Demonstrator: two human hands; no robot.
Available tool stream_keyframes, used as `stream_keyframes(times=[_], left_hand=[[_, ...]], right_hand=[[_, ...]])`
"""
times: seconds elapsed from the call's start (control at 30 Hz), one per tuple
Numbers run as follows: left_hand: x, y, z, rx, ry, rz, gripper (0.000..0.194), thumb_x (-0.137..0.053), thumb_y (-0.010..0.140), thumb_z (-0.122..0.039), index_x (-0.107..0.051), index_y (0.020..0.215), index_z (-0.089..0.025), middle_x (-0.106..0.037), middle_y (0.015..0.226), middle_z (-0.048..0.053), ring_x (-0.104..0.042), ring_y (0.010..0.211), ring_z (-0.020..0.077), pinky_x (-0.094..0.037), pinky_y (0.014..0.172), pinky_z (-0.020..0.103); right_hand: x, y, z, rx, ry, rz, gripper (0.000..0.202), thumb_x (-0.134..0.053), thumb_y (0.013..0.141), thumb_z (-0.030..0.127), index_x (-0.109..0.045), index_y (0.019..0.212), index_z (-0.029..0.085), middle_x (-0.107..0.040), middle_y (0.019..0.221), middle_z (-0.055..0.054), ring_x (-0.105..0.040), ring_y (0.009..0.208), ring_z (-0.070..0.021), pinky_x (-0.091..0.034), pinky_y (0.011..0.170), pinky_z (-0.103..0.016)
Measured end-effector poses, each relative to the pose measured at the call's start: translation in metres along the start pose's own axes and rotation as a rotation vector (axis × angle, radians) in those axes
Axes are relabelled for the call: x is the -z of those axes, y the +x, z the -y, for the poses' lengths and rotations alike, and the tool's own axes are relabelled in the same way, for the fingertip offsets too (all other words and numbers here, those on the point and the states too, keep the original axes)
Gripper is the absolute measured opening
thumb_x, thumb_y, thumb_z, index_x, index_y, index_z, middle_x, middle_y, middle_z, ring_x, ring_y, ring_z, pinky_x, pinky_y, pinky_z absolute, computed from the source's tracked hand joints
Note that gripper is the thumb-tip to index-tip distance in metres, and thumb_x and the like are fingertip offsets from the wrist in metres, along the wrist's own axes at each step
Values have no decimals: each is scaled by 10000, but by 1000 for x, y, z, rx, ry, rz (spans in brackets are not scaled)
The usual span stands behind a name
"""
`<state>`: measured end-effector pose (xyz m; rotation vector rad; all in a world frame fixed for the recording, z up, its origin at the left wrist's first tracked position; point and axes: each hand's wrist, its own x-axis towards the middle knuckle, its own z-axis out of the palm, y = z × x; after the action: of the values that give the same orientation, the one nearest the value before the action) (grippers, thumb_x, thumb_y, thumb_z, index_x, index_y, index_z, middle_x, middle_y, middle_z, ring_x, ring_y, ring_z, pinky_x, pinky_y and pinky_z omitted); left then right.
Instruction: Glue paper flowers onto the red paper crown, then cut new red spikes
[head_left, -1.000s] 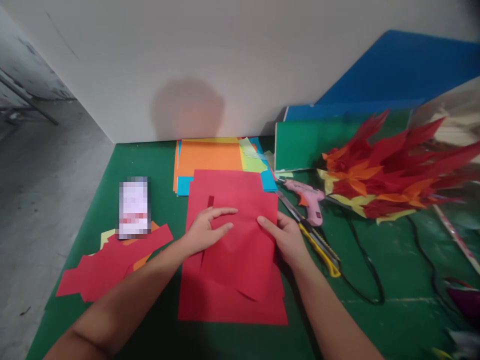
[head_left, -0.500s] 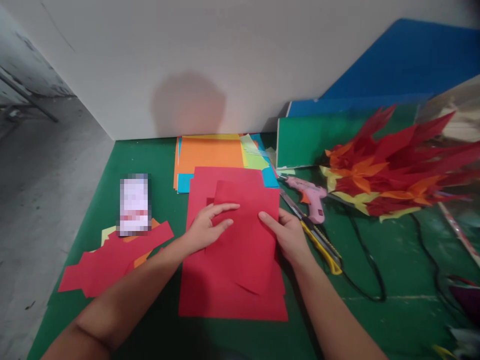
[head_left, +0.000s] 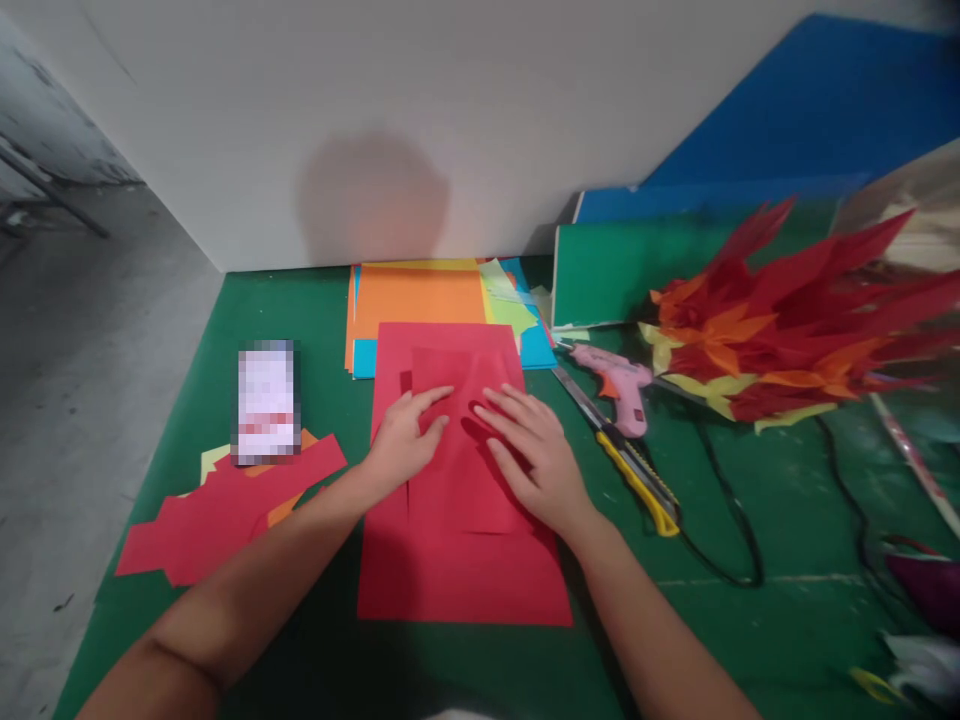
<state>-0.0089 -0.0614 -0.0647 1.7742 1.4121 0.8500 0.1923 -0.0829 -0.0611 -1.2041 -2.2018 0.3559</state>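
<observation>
Red paper sheets (head_left: 465, 585) lie stacked on the green table in front of me. On top of them is a smaller red piece (head_left: 465, 500), its lower edge showing as a thin line. My left hand (head_left: 405, 440) rests at the left edge of the smaller piece, thumb and fingers apart. Over its right part lies my right hand (head_left: 536, 455), fingers spread on the red paper. Neither hand grips anything.
Orange, yellow and blue sheets (head_left: 420, 300) lie behind. A phone (head_left: 266, 400) and red offcuts (head_left: 217, 510) are left. On the right are a pink glue gun (head_left: 619, 380), a yellow cutter (head_left: 637, 480) and a red-orange paper flame bunch (head_left: 787, 320).
My right hand has moved left from the right edge onto the red paper and spread its fingers. The smaller red piece has shifted left and now lies straighter.
</observation>
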Motion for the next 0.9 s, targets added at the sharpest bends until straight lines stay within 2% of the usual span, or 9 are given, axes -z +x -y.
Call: stream_keyframes(times=[0.13,0.33,0.47,0.7,0.9], left_hand=[[-1,0,1,18,33,11,324,-542,869,-172,-621,1184,-189,-673,1232,79,-602,1179,215,-439,1065,438],[-3,-2,2,10,107,-26,315,-548,874,-194,-625,1180,-191,-642,1228,105,-576,1195,235,-444,1052,464],[-6,-4,4,-23,162,-55,306,-544,877,-194,-622,1172,-200,-569,1283,126,-545,1230,254,-426,1057,499],[-12,-8,12,-210,224,-118,318,-490,894,-166,-582,1198,-153,-555,1256,158,-546,1213,256,-455,1028,478],[-11,-7,13,-160,236,-92,329,-523,882,-172,-590,1205,-170,-545,1292,152,-519,1246,282,-427,1050,521]], right_hand=[[-4,-1,0,65,-125,208,392,-415,946,235,-538,1318,243,-520,1419,-47,-369,1388,-222,-290,1134,-516],[-7,-1,-3,65,-182,310,412,-379,961,237,-518,1347,285,-482,1450,-31,-353,1398,-230,-289,1128,-539],[-6,0,-2,57,-177,332,401,-387,959,238,-547,1320,304,-474,1455,-34,-347,1401,-235,-295,1121,-546],[-3,1,0,50,-139,331,407,-399,953,244,-537,1326,329,-490,1443,-28,-367,1390,-233,-305,1112,-552],[-2,2,-1,45,-126,346,396,-388,954,247,-561,1303,319,-483,1448,-18,-371,1388,-235,-293,1119,-547]])
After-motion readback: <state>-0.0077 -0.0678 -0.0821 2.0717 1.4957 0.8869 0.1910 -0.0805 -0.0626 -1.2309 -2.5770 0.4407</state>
